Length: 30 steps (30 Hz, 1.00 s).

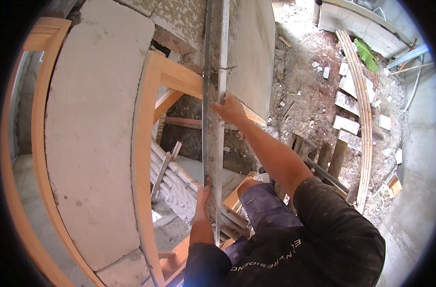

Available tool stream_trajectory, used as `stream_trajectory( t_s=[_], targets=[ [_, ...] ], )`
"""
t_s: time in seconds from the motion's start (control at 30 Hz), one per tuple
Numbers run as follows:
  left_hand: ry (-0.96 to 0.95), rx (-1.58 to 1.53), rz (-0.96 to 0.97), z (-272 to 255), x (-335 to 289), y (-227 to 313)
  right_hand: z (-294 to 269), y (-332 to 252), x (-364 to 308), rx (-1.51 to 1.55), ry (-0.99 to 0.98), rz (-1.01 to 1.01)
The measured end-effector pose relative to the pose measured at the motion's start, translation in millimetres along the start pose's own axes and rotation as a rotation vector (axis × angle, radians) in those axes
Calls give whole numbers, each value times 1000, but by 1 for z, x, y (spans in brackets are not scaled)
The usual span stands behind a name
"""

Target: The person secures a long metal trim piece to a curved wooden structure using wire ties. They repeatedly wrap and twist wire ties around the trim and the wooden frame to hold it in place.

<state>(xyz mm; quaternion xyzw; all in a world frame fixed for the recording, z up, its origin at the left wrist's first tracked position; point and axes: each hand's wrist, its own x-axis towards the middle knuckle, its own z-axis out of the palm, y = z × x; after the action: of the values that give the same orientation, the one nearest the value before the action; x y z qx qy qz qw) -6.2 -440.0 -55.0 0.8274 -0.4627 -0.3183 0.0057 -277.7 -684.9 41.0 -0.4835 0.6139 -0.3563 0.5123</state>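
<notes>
A long, mortar-smeared metal straightedge runs from the top of the view down toward my legs. It passes in front of a wooden frame and a partly plastered wall. My right hand is closed around its right edge, beside the frame's crosspiece. Lower down, my left hand grips the opposite edge, close to my body. Some of the fingers of both hands are hidden behind the bar. The wooden frame surrounds an opening to the left of the straightedge, and rough plaster covers the wall above it.
A pale wall panel stands between two wooden frames on the left. Bamboo poles lie beyond the opening. Far below right, the rubble-strewn ground holds long poles, white blocks and a green leaf. Timber posts stand near my right arm.
</notes>
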Motion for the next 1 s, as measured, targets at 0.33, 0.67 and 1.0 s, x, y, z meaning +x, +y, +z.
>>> stream_trajectory(
  t_s=[0.33,0.67,1.0],
  targets=[
    [83,-159,85,6,-22,-4,-1,17,-15,-10,-106,65],
    [-38,-125,-51,-2,-23,0,-4,49,96,758,-152,-150],
    [-83,-17,-221,8,-14,-22,26,73,132,586,-153,-158]
  ],
)
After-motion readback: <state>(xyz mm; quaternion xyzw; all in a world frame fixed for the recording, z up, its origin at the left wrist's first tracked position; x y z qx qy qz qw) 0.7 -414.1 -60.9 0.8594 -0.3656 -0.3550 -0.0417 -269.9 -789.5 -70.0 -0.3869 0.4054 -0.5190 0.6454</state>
